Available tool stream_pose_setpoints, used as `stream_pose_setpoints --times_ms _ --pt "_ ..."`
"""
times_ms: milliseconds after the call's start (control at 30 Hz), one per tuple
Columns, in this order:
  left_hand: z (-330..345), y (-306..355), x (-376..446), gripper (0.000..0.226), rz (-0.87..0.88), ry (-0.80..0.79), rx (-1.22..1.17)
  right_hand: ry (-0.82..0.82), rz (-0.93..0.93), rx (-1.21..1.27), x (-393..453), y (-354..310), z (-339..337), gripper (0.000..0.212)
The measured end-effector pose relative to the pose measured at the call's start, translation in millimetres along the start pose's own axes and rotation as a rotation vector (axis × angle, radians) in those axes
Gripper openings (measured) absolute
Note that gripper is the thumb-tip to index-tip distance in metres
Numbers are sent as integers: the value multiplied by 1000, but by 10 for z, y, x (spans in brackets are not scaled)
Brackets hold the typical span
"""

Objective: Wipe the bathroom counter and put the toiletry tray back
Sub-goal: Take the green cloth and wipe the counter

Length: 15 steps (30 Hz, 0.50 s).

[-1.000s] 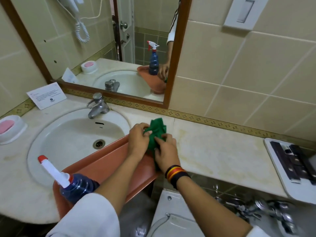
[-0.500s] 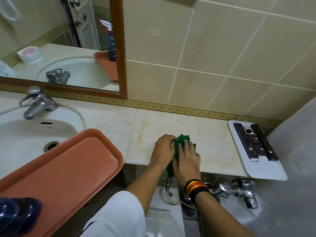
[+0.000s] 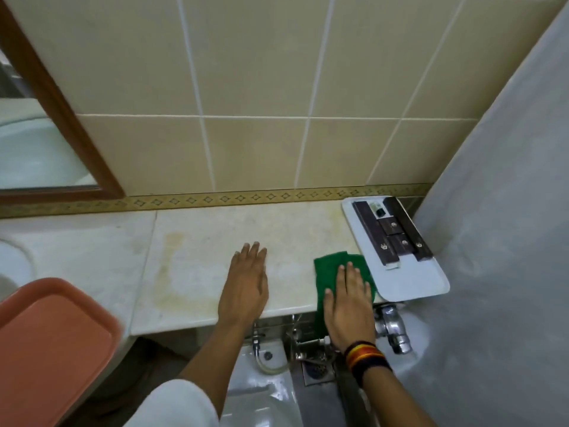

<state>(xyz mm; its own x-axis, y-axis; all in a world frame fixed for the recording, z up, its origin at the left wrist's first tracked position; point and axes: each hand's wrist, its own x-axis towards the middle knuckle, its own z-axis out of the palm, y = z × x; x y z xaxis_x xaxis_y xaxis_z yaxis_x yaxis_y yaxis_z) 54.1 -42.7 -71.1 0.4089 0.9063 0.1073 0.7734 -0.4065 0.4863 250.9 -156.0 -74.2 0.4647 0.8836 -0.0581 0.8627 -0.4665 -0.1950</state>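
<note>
The person's right hand (image 3: 349,298) lies flat, palm down, on a folded green cleaning cloth (image 3: 334,271), its fingers (image 3: 348,274) stretched out and pressing rather than gripping. The cloth sits at the front edge of the pale, yellow-stained marble table (image 3: 221,260), with part of it hanging over the lip. A striped red, yellow and black wristband (image 3: 366,359) circles that wrist.

The left hand (image 3: 246,288) rests palm down on bare marble, apart from the cloth, its fingers (image 3: 251,254) released and spread, holding nothing.

Just to the right of the cloth stands the white rectangular toiletry tray (image 3: 412,282), at the far right end of the table beside a grey wall. It carries several dark brown boxes (image 3: 391,232) packed toward its back half, and its near corner juts past the table's edge. The cloth's right edge looks to touch or nearly touch it.

At the lower left, an empty terracotta-orange plastic tray (image 3: 49,340) overhangs the rim of the white basin (image 3: 12,266). A brown wooden mirror frame (image 3: 70,127) crosses the beige wall tiles (image 3: 255,87). Below the table, chrome plumbing fittings (image 3: 392,329) show.
</note>
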Motion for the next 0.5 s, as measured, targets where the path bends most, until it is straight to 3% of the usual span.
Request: stream_pose_setpoints --times_ms 333,500 --pt "142 -47 73 54 -41 -5 11 23 -73 -13 1820 -220 -97 67" --pt "155 -82 92 57 -23 -7 7 32 -89 -36 1843 -435 -43 67"
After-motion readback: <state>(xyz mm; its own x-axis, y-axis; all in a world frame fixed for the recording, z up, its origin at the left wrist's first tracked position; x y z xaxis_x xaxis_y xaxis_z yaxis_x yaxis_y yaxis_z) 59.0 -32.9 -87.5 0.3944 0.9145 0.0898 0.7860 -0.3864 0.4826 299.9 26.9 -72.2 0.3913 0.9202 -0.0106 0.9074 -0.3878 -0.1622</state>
